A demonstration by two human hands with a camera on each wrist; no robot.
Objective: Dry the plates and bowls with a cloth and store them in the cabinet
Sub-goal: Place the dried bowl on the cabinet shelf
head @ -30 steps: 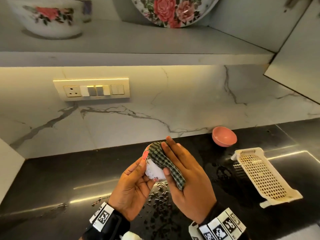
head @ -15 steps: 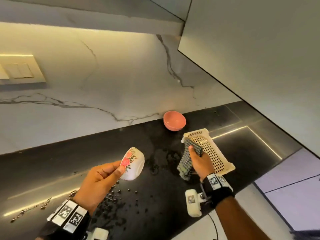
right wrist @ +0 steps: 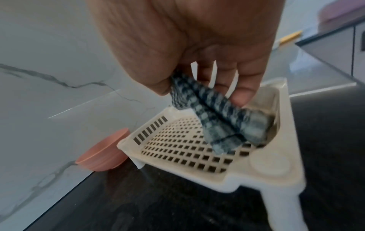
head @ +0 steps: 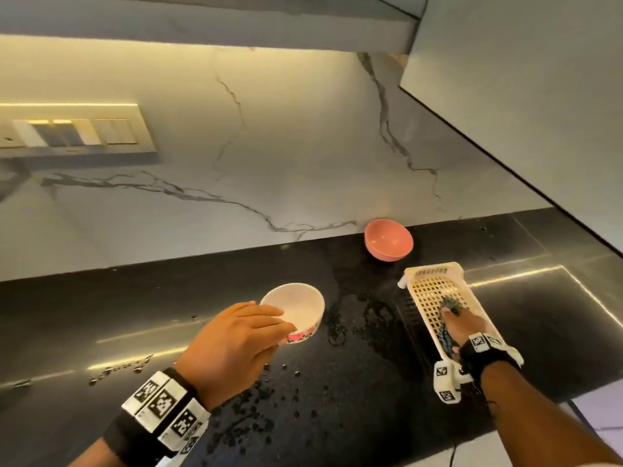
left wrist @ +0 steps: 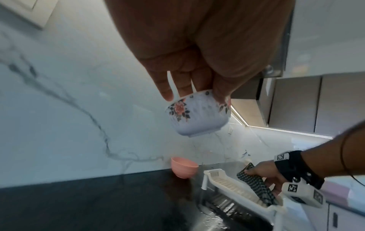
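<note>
— Since half a second ago, what has shifted?

— Both hands have parted further. The left hand (head: pixel 236 335) has turned the small white floral-printed bowl (head: pixel 296 310) mouth-up, and the right hand (head: pixel 463 326) has carried the green-and-white checked cloth (right wrist: pixel 215 118) down into the cream perforated plastic drain tray (head: pixel 435 291).

— How are the hands set?

— The left one pinches the floral bowl at its rim, thumb inside, holding it clear above the black polished stone countertop (head: pixel 101 315). The right one pinches the bunched cloth between thumb and fingers; the cloth's lower end touches the tray's grid.

— Where is open room?

— At nine o'clock from the bowl the dark counter runs bare. Water droplets (head: pixel 256 416) speckle it toward six o'clock. A salmon-pink plastic bowl (head: pixel 388 239) sits at twelve o'clock from the tray, against the white veined marble backsplash (head: pixel 269 146). A grey cabinet door (head: pixel 522 96) overhangs at two o'clock.

— Any writing?

— None readable; the wristbands (head: pixel 165 409) carry only black-and-white square markers.
</note>
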